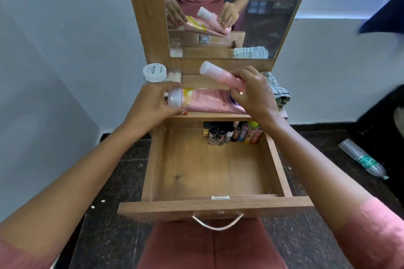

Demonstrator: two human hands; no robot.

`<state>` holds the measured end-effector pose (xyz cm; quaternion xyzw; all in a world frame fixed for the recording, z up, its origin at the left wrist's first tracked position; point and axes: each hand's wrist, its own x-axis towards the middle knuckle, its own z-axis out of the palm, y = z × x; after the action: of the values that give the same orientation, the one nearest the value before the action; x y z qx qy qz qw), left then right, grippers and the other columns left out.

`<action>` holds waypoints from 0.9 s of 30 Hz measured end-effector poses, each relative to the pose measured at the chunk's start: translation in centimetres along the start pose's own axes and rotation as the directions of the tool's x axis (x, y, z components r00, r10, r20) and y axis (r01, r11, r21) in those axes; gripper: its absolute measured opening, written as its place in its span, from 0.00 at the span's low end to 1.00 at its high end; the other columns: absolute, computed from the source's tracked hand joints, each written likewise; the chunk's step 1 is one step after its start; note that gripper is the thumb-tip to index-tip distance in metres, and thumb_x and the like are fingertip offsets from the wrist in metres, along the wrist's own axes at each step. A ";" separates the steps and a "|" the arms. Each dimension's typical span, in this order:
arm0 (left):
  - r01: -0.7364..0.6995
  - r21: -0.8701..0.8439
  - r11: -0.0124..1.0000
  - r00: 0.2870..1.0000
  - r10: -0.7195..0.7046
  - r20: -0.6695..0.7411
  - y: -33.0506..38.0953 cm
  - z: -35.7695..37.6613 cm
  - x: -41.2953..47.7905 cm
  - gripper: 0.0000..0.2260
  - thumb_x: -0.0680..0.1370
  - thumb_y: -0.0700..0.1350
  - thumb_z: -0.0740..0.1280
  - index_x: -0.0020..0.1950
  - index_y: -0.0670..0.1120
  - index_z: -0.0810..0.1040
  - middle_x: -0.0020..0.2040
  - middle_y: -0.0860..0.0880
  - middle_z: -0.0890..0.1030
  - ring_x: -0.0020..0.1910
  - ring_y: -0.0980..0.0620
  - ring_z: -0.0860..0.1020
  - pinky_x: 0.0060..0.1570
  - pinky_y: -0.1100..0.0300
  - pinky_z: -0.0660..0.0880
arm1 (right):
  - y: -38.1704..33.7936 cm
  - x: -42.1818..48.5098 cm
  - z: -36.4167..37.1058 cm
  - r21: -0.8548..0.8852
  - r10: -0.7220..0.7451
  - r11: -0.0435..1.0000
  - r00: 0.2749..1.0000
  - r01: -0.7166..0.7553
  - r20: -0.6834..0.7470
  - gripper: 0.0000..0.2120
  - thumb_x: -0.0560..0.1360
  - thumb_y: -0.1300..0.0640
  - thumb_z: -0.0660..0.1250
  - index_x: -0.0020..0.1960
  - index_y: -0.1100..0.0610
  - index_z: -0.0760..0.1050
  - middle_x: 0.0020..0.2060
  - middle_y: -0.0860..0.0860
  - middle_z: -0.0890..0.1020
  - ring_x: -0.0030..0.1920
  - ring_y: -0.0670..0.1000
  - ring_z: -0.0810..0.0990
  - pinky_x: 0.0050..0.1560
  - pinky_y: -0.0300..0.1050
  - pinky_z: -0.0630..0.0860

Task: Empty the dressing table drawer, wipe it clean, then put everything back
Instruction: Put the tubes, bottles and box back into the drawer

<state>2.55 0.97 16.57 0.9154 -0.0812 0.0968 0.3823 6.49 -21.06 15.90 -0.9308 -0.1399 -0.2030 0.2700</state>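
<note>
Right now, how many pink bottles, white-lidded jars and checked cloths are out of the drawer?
Pink bottles: 2 (large bottle in the left hand, small bottle in the right hand)
White-lidded jar: 1
Checked cloth: 1
Total: 4

My right hand (254, 94) swallows the bottom end of the small pink bottle (220, 74) and covers a chunk of the pink tube (207, 100), so its blue logo is only half there, and the print's too blurry to read anyway. My left hand (150, 105) grips the tube's cap end and hides its far side. The little bottles (231, 131) at the back of the drawer (153, 159) sit half under the tabletop lip, labels way too tiny. The checked cloth (279, 91) is partly behind my right hand.
</note>
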 end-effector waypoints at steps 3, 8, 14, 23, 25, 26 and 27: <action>-0.037 -0.048 0.998 0.996 0.041 0.079 0.2 0.9 -2.3 0.23 0.64 0.40 0.76 0.58 0.44 0.78 0.53 0.45 0.81 0.54 0.49 0.78 0.56 0.50 0.75 | 0.3 -2.5 -0.8 -0.020 0.017 1.000 1.000 -0.016 0.018 0.15 0.71 0.63 0.66 0.57 0.60 0.76 0.54 0.54 0.79 0.50 0.55 0.78 0.47 0.49 0.73; -0.061 -0.028 0.998 0.976 0.066 0.209 -1.3 3.7 -5.1 0.22 0.65 0.40 0.75 0.59 0.45 0.77 0.54 0.50 0.81 0.53 0.53 0.78 0.54 0.58 0.74 | 1.6 -6.5 -1.6 -0.029 0.061 0.998 0.994 -0.058 0.093 0.15 0.69 0.64 0.66 0.56 0.59 0.77 0.53 0.54 0.79 0.51 0.57 0.79 0.48 0.53 0.76; -0.073 0.054 0.996 0.953 0.053 0.299 -2.8 7.4 -6.9 0.24 0.65 0.39 0.75 0.60 0.42 0.77 0.57 0.50 0.80 0.56 0.53 0.78 0.53 0.66 0.70 | 3.8 -10.4 -1.2 -0.139 0.165 0.981 0.958 -0.135 0.232 0.17 0.71 0.61 0.66 0.59 0.56 0.75 0.57 0.49 0.78 0.53 0.55 0.79 0.46 0.47 0.73; -0.072 0.072 0.995 0.893 0.032 0.448 -4.5 10.5 -7.8 0.24 0.67 0.38 0.74 0.61 0.42 0.76 0.59 0.48 0.79 0.57 0.54 0.77 0.57 0.66 0.70 | 5.9 -12.3 0.5 -0.200 0.222 0.967 0.912 -0.160 0.344 0.17 0.73 0.60 0.63 0.61 0.55 0.74 0.59 0.49 0.76 0.55 0.53 0.78 0.49 0.47 0.74; -0.082 0.077 0.994 0.883 0.036 0.468 -4.5 10.7 -7.8 0.24 0.66 0.38 0.74 0.61 0.42 0.75 0.58 0.49 0.78 0.57 0.55 0.76 0.56 0.66 0.70 | 6.2 -12.5 0.9 -0.207 0.215 0.967 0.908 -0.147 0.360 0.17 0.72 0.60 0.63 0.61 0.56 0.74 0.59 0.49 0.76 0.55 0.53 0.78 0.49 0.47 0.74; -0.092 0.087 0.992 0.873 0.038 0.486 -4.5 10.9 -7.8 0.24 0.67 0.38 0.74 0.61 0.43 0.74 0.59 0.49 0.77 0.58 0.55 0.75 0.55 0.67 0.68 | 6.3 -12.6 1.0 -0.213 0.211 0.967 0.904 -0.139 0.372 0.18 0.72 0.60 0.63 0.62 0.56 0.73 0.59 0.49 0.76 0.56 0.53 0.78 0.49 0.47 0.74; -0.105 0.103 0.989 0.860 0.039 0.509 -4.5 11.0 -7.8 0.24 0.67 0.39 0.74 0.61 0.43 0.73 0.59 0.50 0.76 0.58 0.55 0.74 0.55 0.68 0.67 | 6.4 -12.6 1.2 -0.222 0.211 0.966 0.898 -0.131 0.387 0.18 0.72 0.60 0.63 0.62 0.56 0.73 0.60 0.49 0.75 0.56 0.53 0.77 0.50 0.48 0.74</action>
<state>-2.74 -3.26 4.03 0.9275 -0.2063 -0.1270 0.2848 -1.86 -27.52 6.45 -0.9827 -0.0903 0.0073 0.1613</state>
